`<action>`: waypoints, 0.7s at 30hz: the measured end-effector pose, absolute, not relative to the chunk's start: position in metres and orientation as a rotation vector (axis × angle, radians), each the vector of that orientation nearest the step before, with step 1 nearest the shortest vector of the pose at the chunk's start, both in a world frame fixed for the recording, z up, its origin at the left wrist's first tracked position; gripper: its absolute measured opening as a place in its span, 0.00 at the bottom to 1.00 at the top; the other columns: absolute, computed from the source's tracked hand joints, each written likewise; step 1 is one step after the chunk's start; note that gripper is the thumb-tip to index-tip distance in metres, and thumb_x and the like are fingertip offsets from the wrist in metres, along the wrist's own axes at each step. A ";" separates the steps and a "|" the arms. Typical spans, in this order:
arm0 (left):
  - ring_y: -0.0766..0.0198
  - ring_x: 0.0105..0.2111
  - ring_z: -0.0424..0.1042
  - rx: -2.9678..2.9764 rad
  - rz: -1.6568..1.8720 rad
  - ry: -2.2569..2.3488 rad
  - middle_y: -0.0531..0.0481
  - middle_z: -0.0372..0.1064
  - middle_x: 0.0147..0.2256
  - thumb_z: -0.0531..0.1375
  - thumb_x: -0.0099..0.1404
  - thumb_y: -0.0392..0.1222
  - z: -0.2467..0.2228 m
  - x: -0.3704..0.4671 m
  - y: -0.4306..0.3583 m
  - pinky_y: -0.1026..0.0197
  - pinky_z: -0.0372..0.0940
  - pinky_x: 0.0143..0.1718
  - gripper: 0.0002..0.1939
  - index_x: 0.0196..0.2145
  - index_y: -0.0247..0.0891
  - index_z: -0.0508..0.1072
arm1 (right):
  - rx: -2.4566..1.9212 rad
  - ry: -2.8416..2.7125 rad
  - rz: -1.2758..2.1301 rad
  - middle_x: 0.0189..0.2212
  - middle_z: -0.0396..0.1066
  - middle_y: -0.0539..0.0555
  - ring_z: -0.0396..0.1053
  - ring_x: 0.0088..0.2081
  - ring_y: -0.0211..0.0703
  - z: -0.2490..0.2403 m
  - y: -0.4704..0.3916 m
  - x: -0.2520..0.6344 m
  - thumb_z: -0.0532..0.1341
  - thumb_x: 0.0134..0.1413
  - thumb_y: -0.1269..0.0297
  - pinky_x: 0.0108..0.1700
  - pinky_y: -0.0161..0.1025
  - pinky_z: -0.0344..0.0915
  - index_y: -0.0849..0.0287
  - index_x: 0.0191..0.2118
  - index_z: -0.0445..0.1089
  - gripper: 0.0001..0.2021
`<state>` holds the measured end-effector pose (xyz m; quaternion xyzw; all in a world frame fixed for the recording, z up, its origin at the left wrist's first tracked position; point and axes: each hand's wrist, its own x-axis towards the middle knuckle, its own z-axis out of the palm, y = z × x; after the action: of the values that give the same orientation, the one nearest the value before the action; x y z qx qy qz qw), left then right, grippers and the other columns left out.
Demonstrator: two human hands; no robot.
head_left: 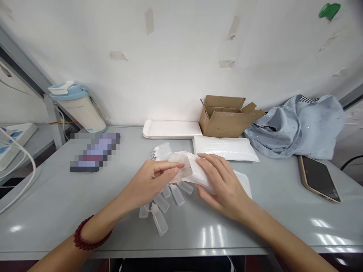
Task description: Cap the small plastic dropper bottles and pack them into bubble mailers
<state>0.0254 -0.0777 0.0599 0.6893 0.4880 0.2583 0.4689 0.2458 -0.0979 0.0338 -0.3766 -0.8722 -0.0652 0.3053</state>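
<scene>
Both hands meet over a white padded mailer (200, 175), tilted a little above the table. My left hand (150, 183) closes thumb and forefinger on the thin, translucent end at its left. Over the mailer's right part lies my right hand (225, 187), thumb below and fingers on top. Whatever is inside the mailer is hidden. Several small translucent plastic bottles (160, 220) with caps lie loose just below and beside my left hand. More small white, translucent pieces (163, 151) sit close together behind it.
Behind the hands are stacked white mailers (171, 128), another white mailer (225, 148) and an open cardboard box (227, 122). A blue cloth bag (306, 124) and a phone (320, 179) lie right. A tumbler (82, 111) and a blurred-out device (95, 153) are left.
</scene>
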 end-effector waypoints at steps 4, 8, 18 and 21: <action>0.58 0.32 0.72 1.671 0.710 1.239 0.51 0.75 0.30 0.55 0.63 0.50 0.060 0.028 -0.078 0.62 0.66 0.28 0.20 0.49 0.40 0.74 | -1.094 -2.441 -0.329 0.59 0.54 0.74 0.50 0.61 0.65 0.025 -0.100 0.240 0.53 0.53 0.72 0.52 0.61 0.60 0.72 0.62 0.47 0.30; 0.58 0.36 0.72 1.648 0.719 1.263 0.50 0.75 0.35 0.53 0.65 0.51 0.059 0.033 -0.082 0.62 0.67 0.31 0.25 0.57 0.40 0.66 | -1.127 -2.547 -0.430 0.60 0.53 0.76 0.50 0.62 0.65 0.016 -0.102 0.235 0.45 0.53 0.83 0.51 0.61 0.62 0.76 0.61 0.48 0.27; 0.53 0.65 0.37 1.895 0.638 1.021 0.47 0.34 0.67 0.45 0.69 0.55 0.054 0.040 -0.100 0.51 0.44 0.63 0.38 0.66 0.41 0.27 | -1.149 -2.549 -0.472 0.58 0.57 0.74 0.56 0.60 0.61 0.020 -0.099 0.239 0.45 0.57 0.81 0.49 0.57 0.65 0.75 0.58 0.56 0.22; 0.55 0.66 0.33 1.989 0.543 0.973 0.49 0.27 0.67 0.43 0.70 0.55 0.049 0.039 -0.099 0.49 0.40 0.64 0.35 0.66 0.42 0.30 | -1.145 -2.547 -0.455 0.57 0.60 0.71 0.58 0.59 0.59 0.023 -0.098 0.239 0.45 0.56 0.81 0.49 0.55 0.66 0.75 0.56 0.59 0.22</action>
<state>0.0387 -0.0986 0.0488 0.7926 0.3878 0.2162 0.4178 0.2392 -0.0980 0.0225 -0.3996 -0.8893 -0.1590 0.1553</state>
